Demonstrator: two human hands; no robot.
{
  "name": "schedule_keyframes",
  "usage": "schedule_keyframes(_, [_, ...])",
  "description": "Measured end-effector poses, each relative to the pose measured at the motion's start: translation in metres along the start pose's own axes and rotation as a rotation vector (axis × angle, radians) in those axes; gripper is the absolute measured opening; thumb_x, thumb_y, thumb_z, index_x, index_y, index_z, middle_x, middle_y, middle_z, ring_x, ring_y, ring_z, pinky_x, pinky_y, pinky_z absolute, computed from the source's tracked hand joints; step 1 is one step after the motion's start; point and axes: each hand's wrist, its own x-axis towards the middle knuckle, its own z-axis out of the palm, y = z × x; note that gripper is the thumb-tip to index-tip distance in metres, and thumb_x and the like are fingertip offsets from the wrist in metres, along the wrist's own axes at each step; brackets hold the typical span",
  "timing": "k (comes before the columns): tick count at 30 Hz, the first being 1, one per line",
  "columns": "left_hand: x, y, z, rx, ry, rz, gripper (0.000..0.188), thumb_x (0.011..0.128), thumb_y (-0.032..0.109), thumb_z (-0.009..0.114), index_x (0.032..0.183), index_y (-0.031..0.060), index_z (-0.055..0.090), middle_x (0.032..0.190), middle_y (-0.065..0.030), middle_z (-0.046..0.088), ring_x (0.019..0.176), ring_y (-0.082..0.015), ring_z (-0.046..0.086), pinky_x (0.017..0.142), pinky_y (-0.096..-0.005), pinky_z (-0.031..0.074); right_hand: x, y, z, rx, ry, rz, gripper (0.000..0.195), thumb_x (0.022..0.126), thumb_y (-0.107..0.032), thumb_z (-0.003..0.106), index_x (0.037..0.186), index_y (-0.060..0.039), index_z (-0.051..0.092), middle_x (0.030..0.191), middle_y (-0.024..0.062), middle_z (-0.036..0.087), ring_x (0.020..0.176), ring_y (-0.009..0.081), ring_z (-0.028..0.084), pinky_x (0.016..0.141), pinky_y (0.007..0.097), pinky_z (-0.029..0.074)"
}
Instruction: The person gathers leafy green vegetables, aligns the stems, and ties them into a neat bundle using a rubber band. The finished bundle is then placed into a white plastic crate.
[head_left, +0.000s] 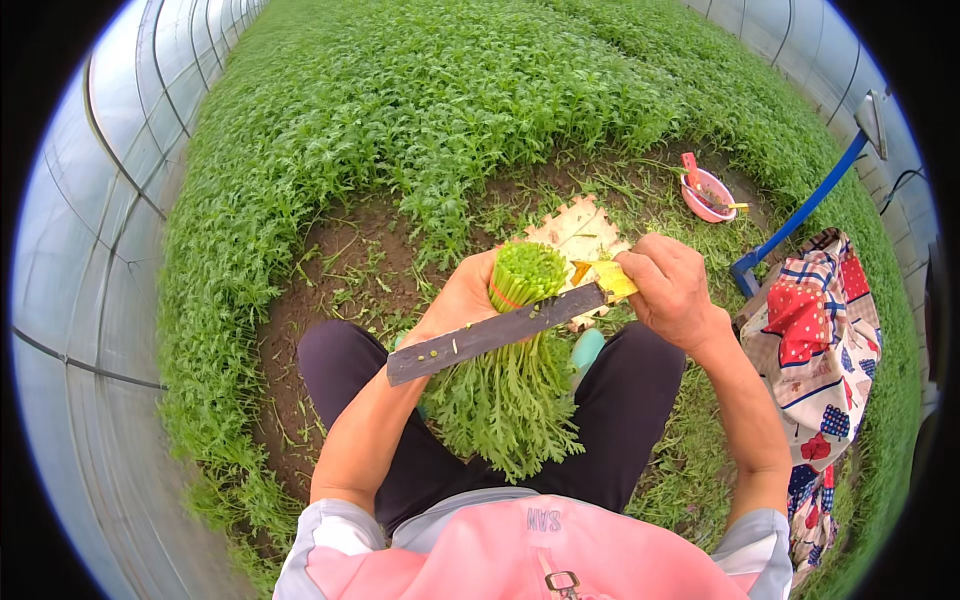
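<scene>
A thick bundle of leafy greens (517, 405) hangs leaves-down between my knees, its cut stem ends facing up. Around the stems, just below the cut ends, runs a red band (507, 295). My left hand (465, 292) grips the bundle from the left side. In my right hand (667, 289) is the yellow-wrapped handle of a long, flat, dark blade (495, 334). The blade lies across the front of the bundle and slants down to the left over my left forearm. Green stem bits stick to it. Part of the left hand's fingers is hidden behind the stems.
A foam mat piece (577, 225) lies on the soil beyond the bundle. A pink bowl (709, 214) holding tools stands farther right. Patterned cloth (814, 352) and a blue metal bar (802, 195) are at the right. Dense green plants (420, 97) grow ahead, beside plastic greenhouse walls (97, 225).
</scene>
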Motion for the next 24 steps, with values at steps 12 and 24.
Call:
schedule_keyframes(12, [-0.032, 0.016, 0.016, 0.084, 0.04, 0.014, 0.037, 0.072, 0.003, 0.08, 0.103, 0.0064, 0.061, 0.087, 0.0056, 0.06, 0.081, -0.006, 0.056, 0.075, -0.0249, 0.048, 0.009, -0.019, -0.009, 0.008, -0.067, -0.034, 0.027, 0.066, 0.0, 0.069, 0.09, -0.0028, 0.056, 0.071, 0.0094, 0.048, 0.06, 0.0281, 0.053, 0.052, 0.0388, 0.043])
schedule_keyframes(24, [-0.05, 0.003, -0.002, 0.206, 0.091, 0.108, 0.02, 0.077, 0.011, 0.077, 0.09, 0.003, 0.064, 0.084, -0.0015, 0.065, 0.077, -0.0102, 0.06, 0.072, -0.0276, 0.05, -0.077, 0.016, 0.006, -0.028, -0.042, 0.385, 0.012, 0.084, 0.003, 0.061, 0.088, -0.001, 0.05, 0.072, 0.0171, 0.049, 0.062, 0.0383, 0.054, 0.054, 0.0418, 0.042])
